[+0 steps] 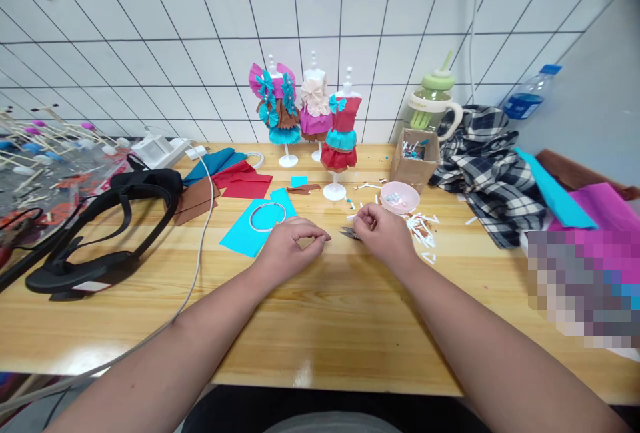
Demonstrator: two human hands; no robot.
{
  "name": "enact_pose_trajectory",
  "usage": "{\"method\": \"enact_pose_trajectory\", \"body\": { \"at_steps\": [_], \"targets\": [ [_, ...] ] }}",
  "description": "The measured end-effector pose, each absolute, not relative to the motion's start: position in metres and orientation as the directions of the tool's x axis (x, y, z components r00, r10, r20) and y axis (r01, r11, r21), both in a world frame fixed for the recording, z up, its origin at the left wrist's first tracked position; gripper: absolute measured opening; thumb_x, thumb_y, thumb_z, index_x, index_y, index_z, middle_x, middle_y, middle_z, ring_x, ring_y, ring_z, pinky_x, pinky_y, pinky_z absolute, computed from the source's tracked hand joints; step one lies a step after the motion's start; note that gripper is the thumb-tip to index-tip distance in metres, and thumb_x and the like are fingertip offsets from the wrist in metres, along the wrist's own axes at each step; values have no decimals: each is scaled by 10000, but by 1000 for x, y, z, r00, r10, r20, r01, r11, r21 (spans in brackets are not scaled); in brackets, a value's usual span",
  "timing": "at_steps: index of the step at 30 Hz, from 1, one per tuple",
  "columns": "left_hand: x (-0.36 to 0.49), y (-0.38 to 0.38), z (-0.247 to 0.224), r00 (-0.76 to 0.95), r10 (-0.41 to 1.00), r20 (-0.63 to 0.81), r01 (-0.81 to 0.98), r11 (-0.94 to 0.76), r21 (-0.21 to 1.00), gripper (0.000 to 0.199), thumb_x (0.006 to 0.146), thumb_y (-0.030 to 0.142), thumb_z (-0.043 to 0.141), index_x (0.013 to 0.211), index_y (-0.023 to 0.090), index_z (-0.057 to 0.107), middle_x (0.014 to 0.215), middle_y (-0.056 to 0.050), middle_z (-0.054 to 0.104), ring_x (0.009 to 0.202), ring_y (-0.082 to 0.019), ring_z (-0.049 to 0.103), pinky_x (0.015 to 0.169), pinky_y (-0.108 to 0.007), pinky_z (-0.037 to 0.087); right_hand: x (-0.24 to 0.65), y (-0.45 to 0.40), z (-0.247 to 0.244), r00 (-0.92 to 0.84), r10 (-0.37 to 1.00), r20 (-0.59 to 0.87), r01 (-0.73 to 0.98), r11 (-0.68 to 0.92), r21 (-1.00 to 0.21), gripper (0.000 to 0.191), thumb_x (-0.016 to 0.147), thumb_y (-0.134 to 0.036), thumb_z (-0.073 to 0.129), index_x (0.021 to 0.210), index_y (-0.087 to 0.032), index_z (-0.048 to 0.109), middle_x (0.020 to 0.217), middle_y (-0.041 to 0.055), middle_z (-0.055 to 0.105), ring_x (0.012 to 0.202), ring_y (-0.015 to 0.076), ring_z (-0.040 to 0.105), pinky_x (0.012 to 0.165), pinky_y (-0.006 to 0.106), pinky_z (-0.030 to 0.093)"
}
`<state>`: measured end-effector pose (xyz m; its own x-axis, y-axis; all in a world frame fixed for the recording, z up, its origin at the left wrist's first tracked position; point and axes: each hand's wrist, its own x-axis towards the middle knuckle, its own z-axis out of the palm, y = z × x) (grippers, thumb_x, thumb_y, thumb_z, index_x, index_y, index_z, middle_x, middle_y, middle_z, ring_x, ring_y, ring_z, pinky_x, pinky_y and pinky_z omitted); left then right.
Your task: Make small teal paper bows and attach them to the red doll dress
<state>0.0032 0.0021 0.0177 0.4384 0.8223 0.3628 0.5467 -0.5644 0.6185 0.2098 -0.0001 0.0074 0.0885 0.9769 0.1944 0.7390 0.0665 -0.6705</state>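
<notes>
My left hand is held over the table with thumb and forefinger tips pinched together; anything between them is too small to make out. My right hand has its fingers curled into a pinch, and what they hold is hidden. Dark pointed blades of small snips stick out beside and below the right fingers; I cannot tell if that hand touches them. A turquoise paper sheet with a thin ring on it lies beyond the left hand. Behind the right hand sits a pink bowl with small pale beads.
Three small dress forms in crepe-paper outfits stand by the wall. White paper strips lie right of the bowl, near a cardboard box and a green-lidded cup. A black headset strap and white cable lie left.
</notes>
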Motion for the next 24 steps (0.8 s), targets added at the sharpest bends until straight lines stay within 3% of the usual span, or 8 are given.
{"method": "enact_pose_trajectory", "body": {
  "at_steps": [3, 6, 9, 14, 19, 24],
  "targets": [
    [3, 2, 20, 425, 826, 370, 548, -560, 621, 135, 817, 209, 599, 798, 208, 733, 788, -4, 744, 774, -152, 666, 778, -294, 470, 221, 1, 13, 48, 961, 271, 884, 85, -459, 204, 863, -364, 507, 849, -225, 656, 740, 23, 670, 688, 191, 587, 578, 282, 363],
    [3, 2, 23, 401, 832, 383, 549, -553, 626, 129, 806, 186, 602, 787, 196, 729, 782, -5, 745, 768, -149, 669, 776, -286, 475, 221, -2, 15, -26, 921, 389, 876, 209, -435, 318, 888, -209, 443, 1160, -233, 608, 1002, 59, 683, 886, 211, 608, 689, 303, 418],
    [3, 1, 26, 383, 832, 401, 550, -555, 624, 126, 789, 160, 604, 772, 193, 724, 770, -2, 743, 754, -145, 668, 769, -280, 478, 211, -7, 13, -95, 892, 442, 772, 346, -533, 324, 864, -171, 477, 1149, -216, 625, 1042, 60, 668, 910, 194, 601, 759, 298, 445],
    [3, 0, 27, 389, 821, 417, 552, -570, 608, 137, 785, 152, 597, 780, 213, 720, 766, 11, 740, 743, -141, 663, 763, -279, 479, 193, -18, 12, -104, 903, 416, 542, 402, -738, 158, 811, -233, 596, 929, -211, 700, 807, 20, 663, 691, 140, 561, 644, 259, 442],
    [4, 0, 25, 417, 799, 433, 538, -601, 591, 134, 781, 147, 600, 790, 210, 718, 770, 9, 738, 739, -138, 665, 737, -272, 479, 190, -20, 16, -30, 958, 286, 365, 277, -889, 134, 788, -274, 618, 843, -191, 708, 744, 11, 655, 596, 112, 501, 562, 245, 407],
    [3, 0, 25, 406, 804, 435, 545, -595, 591, 126, 793, 156, 600, 769, 208, 712, 762, 10, 739, 739, -138, 665, 748, -277, 478, 200, -11, 16, 115, 977, 179, 234, 148, -961, 202, 779, -353, 624, 852, -179, 695, 763, 23, 665, 646, 131, 539, 572, 252, 415]
  ]
}}
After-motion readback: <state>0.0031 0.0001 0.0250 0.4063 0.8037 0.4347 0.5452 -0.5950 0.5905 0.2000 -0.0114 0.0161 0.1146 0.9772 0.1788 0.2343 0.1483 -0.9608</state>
